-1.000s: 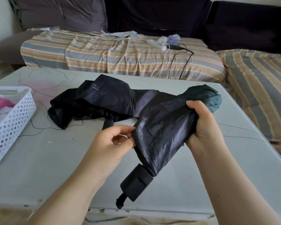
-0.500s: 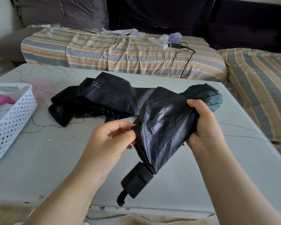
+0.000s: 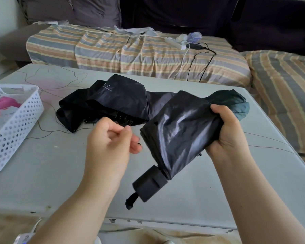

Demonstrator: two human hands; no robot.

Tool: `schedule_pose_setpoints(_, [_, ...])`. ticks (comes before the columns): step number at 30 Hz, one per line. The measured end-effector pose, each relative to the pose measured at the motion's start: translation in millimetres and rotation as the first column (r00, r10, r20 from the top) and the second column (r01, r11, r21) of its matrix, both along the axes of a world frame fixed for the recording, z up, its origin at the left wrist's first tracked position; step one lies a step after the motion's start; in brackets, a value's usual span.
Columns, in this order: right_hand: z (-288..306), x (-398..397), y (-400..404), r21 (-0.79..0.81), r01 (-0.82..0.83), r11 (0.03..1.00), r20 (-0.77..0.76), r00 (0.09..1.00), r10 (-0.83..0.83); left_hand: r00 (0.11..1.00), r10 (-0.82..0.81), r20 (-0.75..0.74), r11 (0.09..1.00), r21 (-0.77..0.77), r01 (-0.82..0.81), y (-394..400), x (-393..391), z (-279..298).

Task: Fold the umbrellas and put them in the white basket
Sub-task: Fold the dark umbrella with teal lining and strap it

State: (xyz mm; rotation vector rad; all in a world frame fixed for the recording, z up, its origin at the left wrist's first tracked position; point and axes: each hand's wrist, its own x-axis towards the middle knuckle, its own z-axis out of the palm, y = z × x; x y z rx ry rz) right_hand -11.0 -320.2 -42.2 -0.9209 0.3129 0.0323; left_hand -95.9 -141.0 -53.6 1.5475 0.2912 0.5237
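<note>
Your right hand [image 3: 225, 136] grips the folded umbrella [image 3: 180, 134] — left hand [image 3: 111, 140] fingers loosely curled, empty; wrap the canopy tight before basketing.

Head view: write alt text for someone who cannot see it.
A person's right hand grips a half-folded black umbrella above a pale table, while the left hand hovers beside it with loosely curled fingers, holding nothing. A second black umbrella lies unfolded on the table, and a white basket sits at the left edge.
</note>
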Motion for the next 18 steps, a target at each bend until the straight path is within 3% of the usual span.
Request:
schedule_pose_setpoints(4, [1.5,1.5,-9.2,0.034,0.021,0.999,0.032,0.999,-0.023,0.992,-0.083,-0.092,0.99,-0.119,0.072,0.4,3.3,0.0])
schedule_pose_setpoints(8, [-1.6,-1.2,-0.7,0.008,-0.018,1.0,0.068,0.998,0.017,0.939,-0.268,-0.214,0.963,-0.061,0.261,-8.4,3.0,-0.2])
schedule_pose_setpoints(12, [-3.1,-3.1,5.9,-0.008,-0.049,0.999,0.084,0.995,0.049,0.937,-0.241,-0.251,0.97,-0.095,0.224,-7.9,7.1,-3.1])
schedule_pose_setpoints(18, [-2.7,-3.3,2.0,-0.044,-0.02,0.999,0.086,0.996,0.024,0.936,-0.256,-0.24,0.934,-0.311,0.175,-5.5,9.0,-9.0])
